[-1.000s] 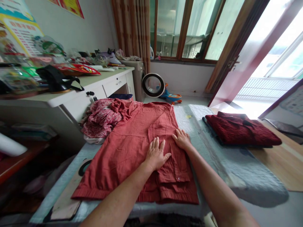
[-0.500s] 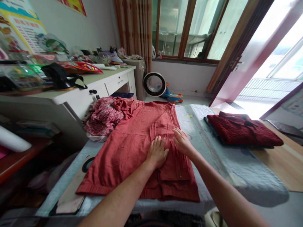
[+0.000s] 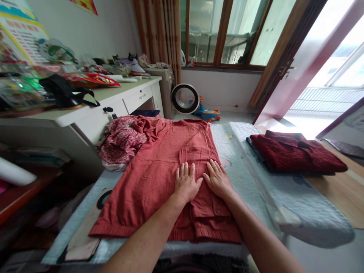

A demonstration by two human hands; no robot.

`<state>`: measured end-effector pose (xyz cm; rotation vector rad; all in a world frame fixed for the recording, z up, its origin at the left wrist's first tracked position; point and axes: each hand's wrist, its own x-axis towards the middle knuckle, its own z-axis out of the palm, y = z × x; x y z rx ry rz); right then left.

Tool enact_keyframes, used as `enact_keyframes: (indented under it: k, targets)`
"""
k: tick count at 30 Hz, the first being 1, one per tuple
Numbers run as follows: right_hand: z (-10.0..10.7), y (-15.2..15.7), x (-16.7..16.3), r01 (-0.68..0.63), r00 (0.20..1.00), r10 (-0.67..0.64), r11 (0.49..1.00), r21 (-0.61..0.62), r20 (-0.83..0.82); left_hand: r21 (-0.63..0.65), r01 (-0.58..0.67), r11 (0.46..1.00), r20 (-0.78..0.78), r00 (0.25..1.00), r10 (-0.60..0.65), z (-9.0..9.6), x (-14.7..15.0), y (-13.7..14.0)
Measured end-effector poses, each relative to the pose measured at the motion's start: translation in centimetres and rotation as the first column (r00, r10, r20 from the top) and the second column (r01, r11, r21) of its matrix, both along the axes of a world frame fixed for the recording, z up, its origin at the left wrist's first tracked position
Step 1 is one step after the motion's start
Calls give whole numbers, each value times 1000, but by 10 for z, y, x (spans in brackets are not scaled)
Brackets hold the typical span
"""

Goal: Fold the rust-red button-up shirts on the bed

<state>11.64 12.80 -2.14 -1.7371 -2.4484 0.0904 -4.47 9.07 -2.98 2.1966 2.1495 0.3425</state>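
A rust-red garment (image 3: 153,182) with a gathered hem lies spread on a table covered by a pale blue cloth (image 3: 247,178). My left hand (image 3: 186,184) rests flat on the garment's middle, fingers stretched out. Just to its right, my right hand (image 3: 217,180) also lies palm down on the fabric with fingers spread. The two thumbs almost meet. Under both hands runs a folded-over strip of the garment. Its far left end bunches up against a crumpled pink-and-white patterned cloth (image 3: 122,138).
A folded dark red garment (image 3: 295,153) lies on the right, on top of a darker folded cloth. A beige flat item (image 3: 82,239) is at the table's left edge. Beyond stand a cluttered white desk (image 3: 110,98), a front-loading washer with its round door (image 3: 173,99) open, and a ride-on toy (image 3: 209,113).
My right hand has come down and inward from the garment's right edge and now lies flat beside the left. My left hand has stayed nearly in place.
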Motion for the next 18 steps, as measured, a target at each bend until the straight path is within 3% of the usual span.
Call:
enact_keyframes:
  k: [9, 18]
  targets:
    - [-3, 1, 7, 44, 999, -45, 999, -10, -14, -24, -30, 999, -15, 999, 30, 6, -19, 3]
    - [1, 1, 11, 111, 992, -112, 994, -19, -54, 120, -38, 992, -26, 999, 42, 7, -21, 4]
